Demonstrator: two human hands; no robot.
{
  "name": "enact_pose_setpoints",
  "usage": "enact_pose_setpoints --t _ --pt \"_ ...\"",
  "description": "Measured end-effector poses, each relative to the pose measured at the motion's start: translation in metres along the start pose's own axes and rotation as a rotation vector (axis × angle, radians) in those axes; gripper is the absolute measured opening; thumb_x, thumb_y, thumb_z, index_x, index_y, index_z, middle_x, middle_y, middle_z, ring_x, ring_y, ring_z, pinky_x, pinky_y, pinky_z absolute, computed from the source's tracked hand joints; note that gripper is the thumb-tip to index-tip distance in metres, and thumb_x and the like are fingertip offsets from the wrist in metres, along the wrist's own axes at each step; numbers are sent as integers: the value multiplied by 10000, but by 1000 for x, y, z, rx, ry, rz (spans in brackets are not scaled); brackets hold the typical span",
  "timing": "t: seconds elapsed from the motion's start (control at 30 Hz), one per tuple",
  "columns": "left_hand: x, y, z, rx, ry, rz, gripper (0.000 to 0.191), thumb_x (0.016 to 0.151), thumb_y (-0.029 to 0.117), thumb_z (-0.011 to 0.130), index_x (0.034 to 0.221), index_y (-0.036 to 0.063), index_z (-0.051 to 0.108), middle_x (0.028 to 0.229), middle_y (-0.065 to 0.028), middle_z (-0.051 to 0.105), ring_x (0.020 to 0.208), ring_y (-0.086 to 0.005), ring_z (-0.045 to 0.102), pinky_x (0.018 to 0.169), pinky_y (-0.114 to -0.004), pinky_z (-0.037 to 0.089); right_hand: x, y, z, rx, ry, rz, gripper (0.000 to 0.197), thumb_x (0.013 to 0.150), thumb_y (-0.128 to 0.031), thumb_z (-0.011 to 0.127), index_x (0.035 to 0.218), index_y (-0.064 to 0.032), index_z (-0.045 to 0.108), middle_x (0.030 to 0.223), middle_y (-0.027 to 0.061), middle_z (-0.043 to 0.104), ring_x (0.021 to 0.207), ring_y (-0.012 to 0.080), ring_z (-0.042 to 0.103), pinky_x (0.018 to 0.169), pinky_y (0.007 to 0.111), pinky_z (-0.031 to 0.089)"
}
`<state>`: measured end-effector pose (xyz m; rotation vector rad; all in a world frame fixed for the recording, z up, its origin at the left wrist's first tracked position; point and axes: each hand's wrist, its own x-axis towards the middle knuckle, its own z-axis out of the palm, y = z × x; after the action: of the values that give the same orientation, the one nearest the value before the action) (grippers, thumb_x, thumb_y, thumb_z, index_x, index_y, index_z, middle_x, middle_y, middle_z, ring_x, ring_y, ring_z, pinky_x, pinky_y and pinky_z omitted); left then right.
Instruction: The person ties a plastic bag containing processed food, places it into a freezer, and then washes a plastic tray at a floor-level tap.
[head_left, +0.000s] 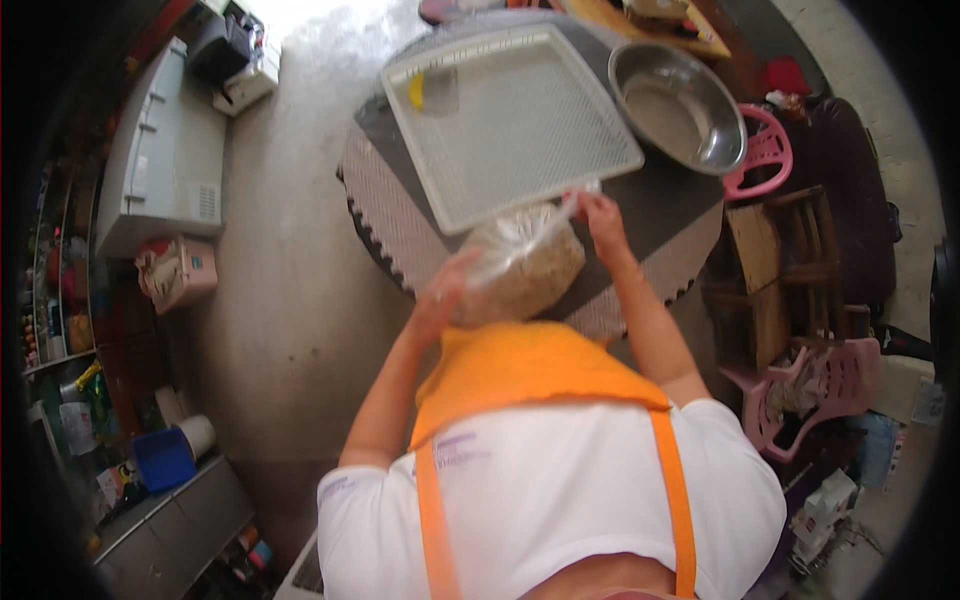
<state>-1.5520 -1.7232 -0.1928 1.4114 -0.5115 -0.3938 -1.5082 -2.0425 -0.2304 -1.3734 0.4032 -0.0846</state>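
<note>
A clear plastic bag (525, 262) filled with light brown, lumpy contents rests at the near edge of a round table (660, 217), against the orange apron. At the bag's gathered top, my right hand (596, 221) grips the plastic with its fingers closed. My left hand (444, 292) is blurred and lies along the bag's left side; whether it grips the plastic cannot be made out. Just beyond the bag sits a white plastic mesh tray (517, 120) with a small clear packet (439, 91) bearing a yellow mark at its far left.
A steel basin (679, 109) stands right of the tray. Pink plastic chairs (817, 397) and a wooden crate (780, 277) are at the right. To the left are a white chest freezer (176, 150), a pink bin (196, 266) and crowded shelves.
</note>
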Motion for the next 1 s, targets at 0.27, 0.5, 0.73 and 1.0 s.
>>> enact_pose_setpoints --t 0.27,0.5,0.73,1.0 --pt "46 -23 15 -779 303 -190 372 945 315 398 658 80 424 596 -28 410 561 -160 415 665 -357 434 -1 -3 8 540 63 379 180 894 -138 450 740 -49 479 546 -16 353 454 101 355 475 293 386" --pt "34 -31 0 -619 287 -210 330 906 310 484 692 60 467 610 -36 436 579 -164 444 632 -353 432 -9 21 -12 502 -20 370 182 889 -186 506 829 -18 542 627 3 500 546 117 486 575 304 466" --pt "43 4 6 820 -143 51 1011 543 331 786 1382 116 265 1399 -175 246 1293 -347 210 1049 -459 190 -30 -31 -4 -1044 -656 -436 1002 600 -234 785 1395 -92 191 1426 131 245 1336 278 184 1073 380 204" --pt "49 -26 29 959 3 102 864 553 150 769 1316 138 364 1251 -126 476 1158 -313 433 986 -419 318 -40 -17 20 -1101 -552 -566 923 571 -167 769 1356 -137 282 1327 100 389 1240 303 335 1014 422 288"
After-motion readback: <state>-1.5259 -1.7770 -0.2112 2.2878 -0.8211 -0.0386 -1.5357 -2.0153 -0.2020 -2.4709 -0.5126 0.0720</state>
